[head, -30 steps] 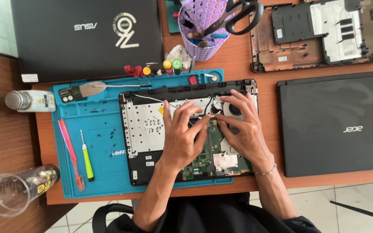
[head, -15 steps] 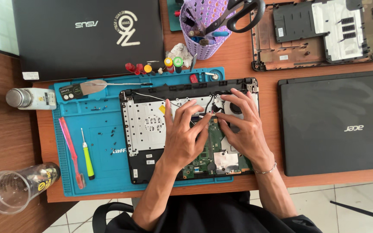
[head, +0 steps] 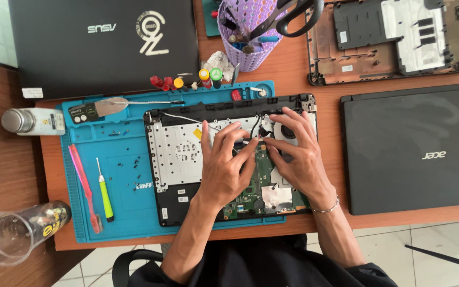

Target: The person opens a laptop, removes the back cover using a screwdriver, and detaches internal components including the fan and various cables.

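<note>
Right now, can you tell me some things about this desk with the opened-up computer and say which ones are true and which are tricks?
1. Both hands are on the opened laptop. True: the left hand and right hand rest on its insides, fingertips meeting near the middle.
2. The green-handled screwdriver is in the right hand. False: it lies on the blue mat, beside a red tool.
3. The purple basket holds tools. True: scissors stick out of it.
4. The clear cup stands on the blue mat. False: it lies off the mat, at the desk's left edge.
5. A closed black laptop lies right of the hands. True.
</note>
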